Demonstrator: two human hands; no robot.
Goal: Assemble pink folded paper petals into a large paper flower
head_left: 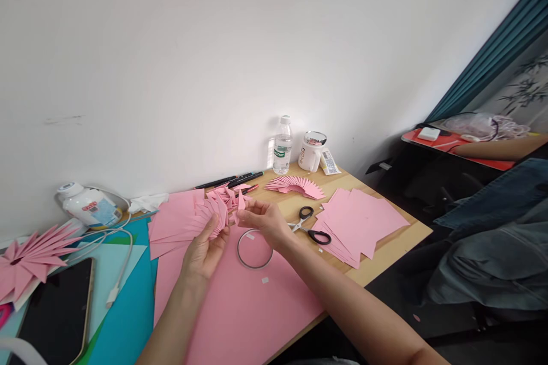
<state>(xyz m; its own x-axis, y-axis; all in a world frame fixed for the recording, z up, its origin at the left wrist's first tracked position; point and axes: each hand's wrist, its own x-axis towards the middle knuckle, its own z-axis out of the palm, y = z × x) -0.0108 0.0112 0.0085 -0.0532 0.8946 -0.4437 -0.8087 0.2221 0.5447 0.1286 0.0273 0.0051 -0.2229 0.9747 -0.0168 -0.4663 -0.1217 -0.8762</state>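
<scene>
My left hand is closed around a pink folded-paper fan, its many pleats spreading up and to the left. Just right of it, my right hand pinches a small folded piece of pink paper between thumb and fingers. The two papers are close together; whether they touch I cannot tell. Beneath my hands lies a large pink sheet with a thin round ring on it. More small folded pink pieces are heaped behind the fan, partly hidden by it.
Black-handled scissors and loose pink sheets lie right. A curved pleated strip, water bottle, white mug and pens are behind. Left are a phone, white cable, pink paper pinwheel and white bottle. Another person's arm shows right.
</scene>
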